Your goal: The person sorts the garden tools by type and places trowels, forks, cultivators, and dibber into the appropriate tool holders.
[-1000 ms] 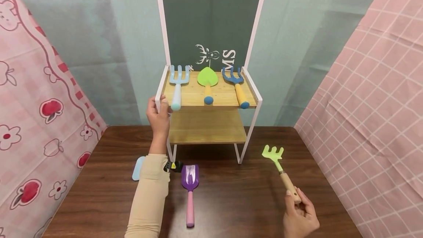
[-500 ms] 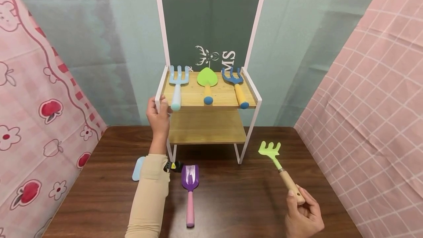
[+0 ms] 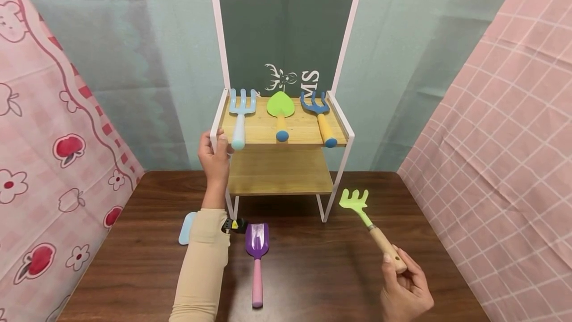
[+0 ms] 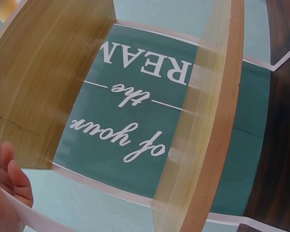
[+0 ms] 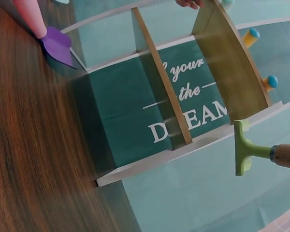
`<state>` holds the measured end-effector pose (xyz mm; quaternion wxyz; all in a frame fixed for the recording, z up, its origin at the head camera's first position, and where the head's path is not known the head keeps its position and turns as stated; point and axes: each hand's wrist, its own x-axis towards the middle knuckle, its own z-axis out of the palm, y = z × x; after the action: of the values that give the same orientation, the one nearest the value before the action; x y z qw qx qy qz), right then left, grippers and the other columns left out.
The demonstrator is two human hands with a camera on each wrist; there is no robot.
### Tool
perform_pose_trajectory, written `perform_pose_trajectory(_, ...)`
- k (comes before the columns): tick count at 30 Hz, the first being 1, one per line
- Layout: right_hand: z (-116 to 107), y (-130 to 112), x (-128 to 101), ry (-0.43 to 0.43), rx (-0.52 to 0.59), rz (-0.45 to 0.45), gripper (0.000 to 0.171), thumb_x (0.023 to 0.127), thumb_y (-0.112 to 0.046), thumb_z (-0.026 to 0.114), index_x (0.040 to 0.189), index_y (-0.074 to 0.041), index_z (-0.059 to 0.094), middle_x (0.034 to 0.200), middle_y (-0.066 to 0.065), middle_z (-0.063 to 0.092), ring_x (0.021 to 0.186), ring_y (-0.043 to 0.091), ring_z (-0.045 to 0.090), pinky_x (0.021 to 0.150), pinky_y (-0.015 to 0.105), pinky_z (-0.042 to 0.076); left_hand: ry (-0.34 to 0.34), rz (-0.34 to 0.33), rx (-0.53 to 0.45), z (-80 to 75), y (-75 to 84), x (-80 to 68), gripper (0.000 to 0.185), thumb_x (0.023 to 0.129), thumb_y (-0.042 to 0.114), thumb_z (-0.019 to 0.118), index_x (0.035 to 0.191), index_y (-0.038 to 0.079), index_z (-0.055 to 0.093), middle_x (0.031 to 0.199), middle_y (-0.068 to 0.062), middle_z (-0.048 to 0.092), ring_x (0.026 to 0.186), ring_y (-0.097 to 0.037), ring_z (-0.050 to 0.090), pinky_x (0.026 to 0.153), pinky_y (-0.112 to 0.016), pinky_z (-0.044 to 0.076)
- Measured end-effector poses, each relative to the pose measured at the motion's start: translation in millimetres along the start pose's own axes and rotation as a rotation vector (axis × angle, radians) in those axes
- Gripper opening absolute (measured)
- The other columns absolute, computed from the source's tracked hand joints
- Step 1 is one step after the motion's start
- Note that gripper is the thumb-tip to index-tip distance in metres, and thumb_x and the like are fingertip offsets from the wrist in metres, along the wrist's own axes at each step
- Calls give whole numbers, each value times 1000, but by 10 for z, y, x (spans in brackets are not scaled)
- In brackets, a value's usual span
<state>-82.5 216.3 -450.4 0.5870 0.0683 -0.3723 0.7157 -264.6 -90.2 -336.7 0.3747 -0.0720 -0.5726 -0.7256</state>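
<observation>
The right hand [image 3: 404, 289] gripped the wooden handle of the green rake [image 3: 366, 220], its head raised above the table [image 3: 313, 272], up and left of the hand, near the rack's [image 3: 281, 128] right leg; the left hand [image 3: 214, 155] curled around the rack's upper left corner.

Green back panel [image 3: 286, 24] of shelf rack, white lettering. Right wrist view: "your", "the", "D EAM" [image 5: 193, 121], one letter hidden behind a shelf board. Left wrist view, inverted: "of your", "the", "REAM". Head view: "MS" beside deer emblem [image 3: 279, 76].
</observation>
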Motion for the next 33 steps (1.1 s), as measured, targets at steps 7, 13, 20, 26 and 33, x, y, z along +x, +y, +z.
perform_pose_trajectory(7,60,-2,-13,-50,-9,-9,25,59,39,51,84,35,49,84,33,62,76,31,66,67,26,52,-3,19,1,3,-3,-5,28,85,6,52,102,-16,51,68,-27,47,55,-25,51,49,-23,39)
perform_pose_trajectory(13,101,-12,-38,-95,-44,-8,25,60,36,54,85,34,51,85,31,63,75,28,66,64,23,52,-2,24,-1,3,-16,-1,26,85,6,52,101,-15,52,68,-29,47,54,-25,51,49,-23,39)
perform_pose_trajectory(20,136,14,-86,-145,-44,30,27,59,38,52,86,34,51,86,31,63,78,28,67,65,22,52,1,19,1,1,-18,4,26,85,6,52,101,-14,52,69,-29,47,55,-25,51,49,-23,39)
perform_pose_trajectory(26,213,35,-139,-189,-70,58,28,60,39,51,87,33,51,88,29,64,78,25,67,64,20,51,-6,16,-8,-5,-16,9,25,85,6,52,101,-13,52,70,-33,45,56,-28,50,49,-23,39)
perform_pose_trajectory(33,148,191,-194,-221,-107,85,27,62,34,57,89,31,53,89,27,64,79,24,66,66,21,51,-6,11,-22,-6,-12,9,23,85,6,52,100,-11,54,65,-18,49,54,-23,50,49,-23,39)
